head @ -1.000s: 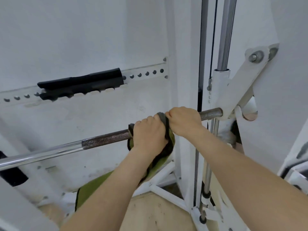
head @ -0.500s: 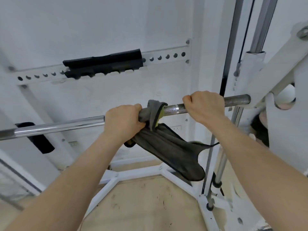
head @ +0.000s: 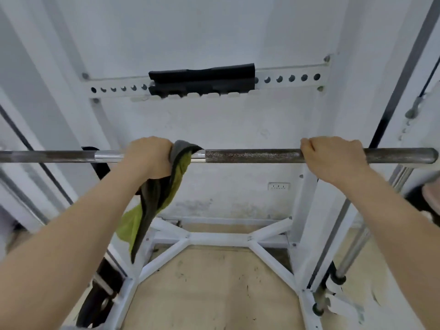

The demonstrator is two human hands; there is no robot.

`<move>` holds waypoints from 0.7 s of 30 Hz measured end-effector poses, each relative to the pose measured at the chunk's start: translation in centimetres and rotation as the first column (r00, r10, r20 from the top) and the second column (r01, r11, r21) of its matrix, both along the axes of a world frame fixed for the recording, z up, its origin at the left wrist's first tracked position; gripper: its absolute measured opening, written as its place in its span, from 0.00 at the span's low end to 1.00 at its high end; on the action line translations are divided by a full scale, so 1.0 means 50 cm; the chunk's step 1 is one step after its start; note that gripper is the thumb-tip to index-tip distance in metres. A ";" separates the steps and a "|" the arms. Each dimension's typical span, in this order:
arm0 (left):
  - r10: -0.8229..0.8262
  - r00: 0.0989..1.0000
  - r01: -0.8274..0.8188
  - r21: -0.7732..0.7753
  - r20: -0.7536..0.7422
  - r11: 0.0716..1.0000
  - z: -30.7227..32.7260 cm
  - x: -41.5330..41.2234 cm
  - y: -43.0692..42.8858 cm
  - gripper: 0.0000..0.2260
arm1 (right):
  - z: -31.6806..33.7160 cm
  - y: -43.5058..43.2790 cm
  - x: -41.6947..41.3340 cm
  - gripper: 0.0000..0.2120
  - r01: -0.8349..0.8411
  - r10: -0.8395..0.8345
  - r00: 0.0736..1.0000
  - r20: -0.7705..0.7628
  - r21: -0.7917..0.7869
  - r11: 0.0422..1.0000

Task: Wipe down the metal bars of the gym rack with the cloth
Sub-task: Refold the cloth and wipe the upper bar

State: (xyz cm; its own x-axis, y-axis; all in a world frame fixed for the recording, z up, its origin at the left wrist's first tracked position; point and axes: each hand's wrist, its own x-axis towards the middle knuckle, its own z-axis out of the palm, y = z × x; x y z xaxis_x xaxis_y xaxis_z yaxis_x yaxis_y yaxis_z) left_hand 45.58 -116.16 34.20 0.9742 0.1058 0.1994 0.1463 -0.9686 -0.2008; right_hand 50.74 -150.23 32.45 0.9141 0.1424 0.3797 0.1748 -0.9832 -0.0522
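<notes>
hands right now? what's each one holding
Left hand: gripping the cloth around the bar.
Right hand: gripping the bare bar.

No text, label, brand or number can be read anywhere in the frame. Small dark marks are seen on the white wall plate (head: pixel 278 186), right of centre below the bar (head: pixel 252 156), but they are too small to be made out.

One long grey knurled steel bar (head: pixel 250 156). Two bare hands: left hand (head: pixel 148 158) at nine o'clock, right hand (head: pixel 333 154) at three. One grey-and-green cloth (head: pixel 152 206) at eight. One black foam pad (head: pixel 202 79) at twelve. One white wall socket (head: pixel 278 186) at four.
</notes>
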 end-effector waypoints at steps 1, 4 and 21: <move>-0.069 0.997 0.067 0.035 0.037 0.997 -0.007 0.004 -0.021 0.10 | -0.003 0.043 -0.011 0.15 -0.074 0.075 0.997 0.030 -0.059 0.996; -0.304 0.929 0.282 0.125 0.212 0.951 -0.054 0.015 -0.108 0.18 | -0.011 0.192 -0.038 0.12 -0.273 0.282 0.957 0.066 -0.121 0.954; -0.161 0.975 0.158 0.035 0.156 0.987 -0.028 -0.019 0.271 0.11 | 0.032 0.589 -0.063 0.12 -0.458 0.400 0.872 -0.281 -0.179 0.871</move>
